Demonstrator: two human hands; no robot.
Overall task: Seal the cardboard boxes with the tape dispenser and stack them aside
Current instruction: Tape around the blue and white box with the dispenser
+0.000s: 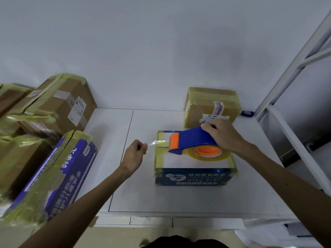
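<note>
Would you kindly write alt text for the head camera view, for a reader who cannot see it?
Over a blue-and-white box on a white table, the right hand holds a blue and orange tape dispenser while the left hand pinches the clear tape end. Taped boxes are piled at left; another taped box sits behind.

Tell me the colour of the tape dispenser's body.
Blue, with orange front guard and hub; the tape dispenser shows best in the head view.

Plain white wall (143, 51) out back, white table (161, 199) with a thin dark seam, white metal shelving frame (293, 65) off right, some small blue thing (247, 113) lying near the frame's foot.
</note>
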